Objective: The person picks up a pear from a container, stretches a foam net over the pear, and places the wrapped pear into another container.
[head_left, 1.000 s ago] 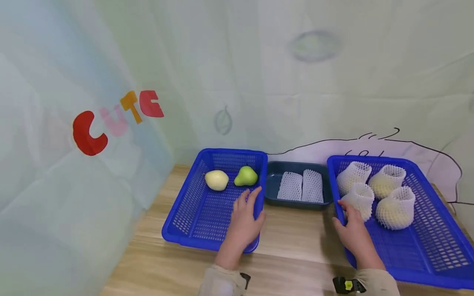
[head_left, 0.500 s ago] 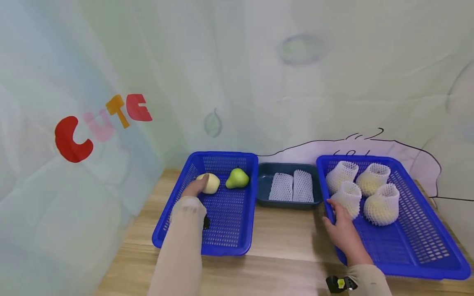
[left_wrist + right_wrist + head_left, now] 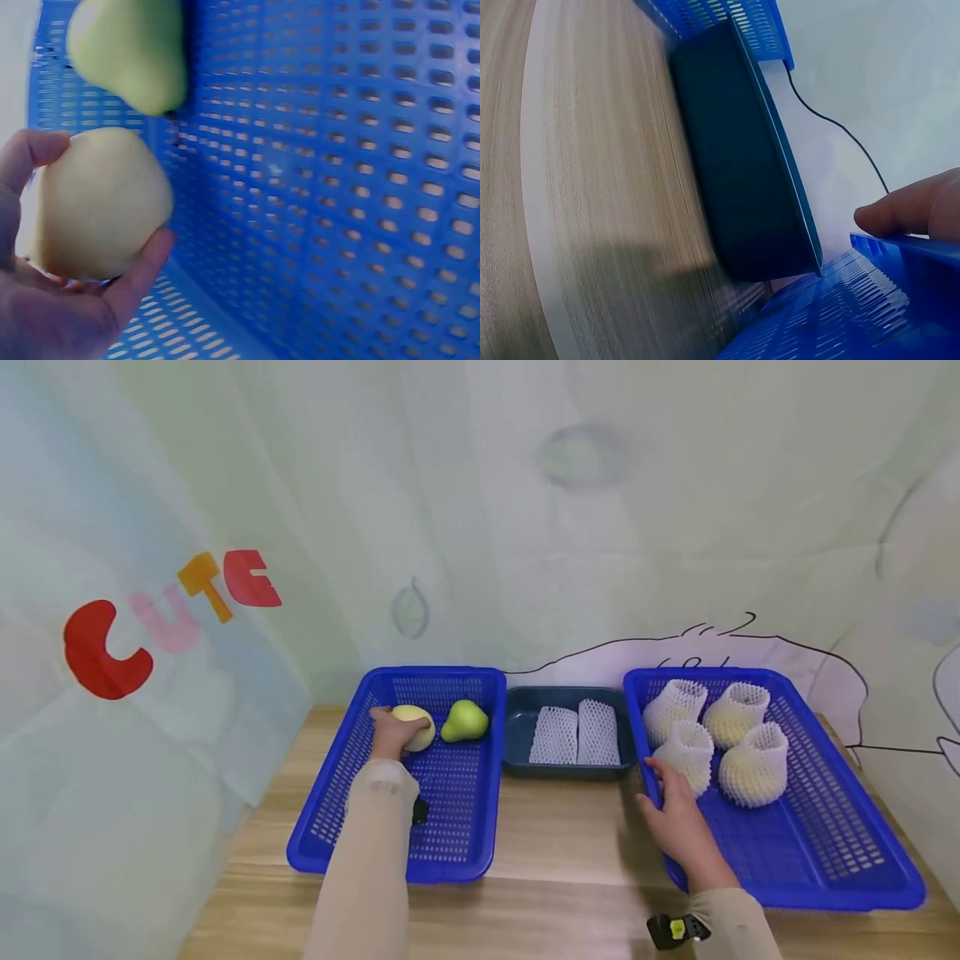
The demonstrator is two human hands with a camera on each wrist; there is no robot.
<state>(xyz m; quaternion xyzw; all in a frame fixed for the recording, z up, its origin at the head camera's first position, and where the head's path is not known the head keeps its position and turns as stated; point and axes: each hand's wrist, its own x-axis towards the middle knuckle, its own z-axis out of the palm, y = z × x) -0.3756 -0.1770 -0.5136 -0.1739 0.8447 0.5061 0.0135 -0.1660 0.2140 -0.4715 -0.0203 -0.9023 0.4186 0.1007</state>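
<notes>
My left hand (image 3: pixel 393 732) is inside the left blue basket (image 3: pixel 491 793), thumb and fingers around a round pale yellow pear (image 3: pixel 105 202). The pear overlaps the basket wall in the left wrist view. A green pear (image 3: pixel 465 722) lies to its right. My right hand (image 3: pixel 678 818) rests at the left rim of the right blue basket (image 3: pixel 810 868), fingers loosely extended and thumb apart on the outer side. Near its fingertips stands a fruit in a white foam net (image 3: pixel 686 756), one of several such netted fruits in that basket.
Between the baskets sits a dark teal tray (image 3: pixel 517 727) holding two white foam net sleeves (image 3: pixel 597 732). All stand on a wooden table (image 3: pixel 562 843) against a printed cloth backdrop (image 3: pixel 465 527). My right wrist wears a black device (image 3: pixel 675 930).
My left hand has moved left and forward from the left basket's right rim to the pale yellow pear and taken hold of it. My right hand stays at its rim; the view has shifted slightly.
</notes>
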